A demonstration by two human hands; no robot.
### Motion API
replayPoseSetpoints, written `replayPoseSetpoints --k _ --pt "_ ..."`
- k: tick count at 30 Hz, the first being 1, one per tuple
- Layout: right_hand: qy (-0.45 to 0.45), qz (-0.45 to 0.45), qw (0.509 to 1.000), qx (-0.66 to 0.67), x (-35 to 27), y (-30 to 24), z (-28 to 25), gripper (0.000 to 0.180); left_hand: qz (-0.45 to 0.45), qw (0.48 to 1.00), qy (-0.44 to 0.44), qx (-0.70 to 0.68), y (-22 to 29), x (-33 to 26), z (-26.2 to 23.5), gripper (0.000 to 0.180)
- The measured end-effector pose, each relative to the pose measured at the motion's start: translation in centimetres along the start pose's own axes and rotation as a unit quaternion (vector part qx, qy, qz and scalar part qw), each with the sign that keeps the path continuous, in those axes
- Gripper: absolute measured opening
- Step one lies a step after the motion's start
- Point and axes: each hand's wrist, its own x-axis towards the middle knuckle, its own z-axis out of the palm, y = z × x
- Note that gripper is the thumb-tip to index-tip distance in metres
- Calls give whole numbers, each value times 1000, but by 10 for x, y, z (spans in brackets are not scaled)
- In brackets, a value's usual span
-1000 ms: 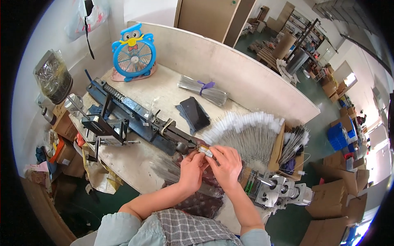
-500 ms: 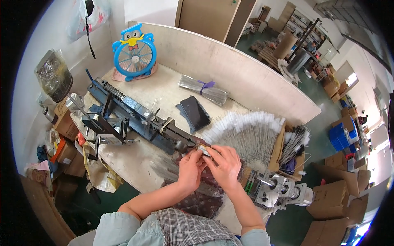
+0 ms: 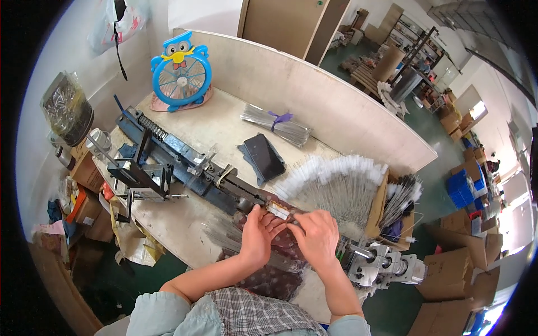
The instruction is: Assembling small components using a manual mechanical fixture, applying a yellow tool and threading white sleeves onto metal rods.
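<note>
Hands meet at the near edge of a pale worktop [image 3: 224, 129], seen from above. The left hand [image 3: 259, 238] and right hand [image 3: 318, 236] come together over a small white tab [image 3: 278, 211], a short flat piece that sits at the end of a long dark metal machine [image 3: 185, 162]. Fingertips of both hands close on it, so each grip is a light pinch on the tab.

The tab looks thin, light and fairly stiff, likely easy to bend or drop. It is probably best held by its short edges between thumb and forefinger, with little pressure.

Just beyond the hands lies a wide fan of thin wires with white tips [image 3: 336, 185], spread across the worktop. They look springy and prone to tangling. A second bundle of wires [image 3: 274, 124], tied with a purple band, lies farther back. A black phone [image 3: 264, 155] rests flat between them.

At the back left stands a blue owl-shaped fan [image 3: 182, 75]. Brown cardboard boxes [image 3: 451, 274] are stacked on the floor at right, with blue crates [image 3: 464, 187] beyond them. A clear plastic bag [image 3: 120, 22] hangs on the wall at top left.
</note>
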Motion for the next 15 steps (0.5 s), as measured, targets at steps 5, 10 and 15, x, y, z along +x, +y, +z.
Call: replayPoseSetpoints --k 5,10,15 --pt "-30 -10 999 -18 -7 -2 -7 15 -12 998 -5 64 5 -8 1 56" --pt "-21 19 999 35 -7 5 -15 15 -44 991 -21 126 5 -7 1 60" --pt "-24 62 993 98 -34 8 -24 15 -56 973 -41 222 12 -23 -18 48"
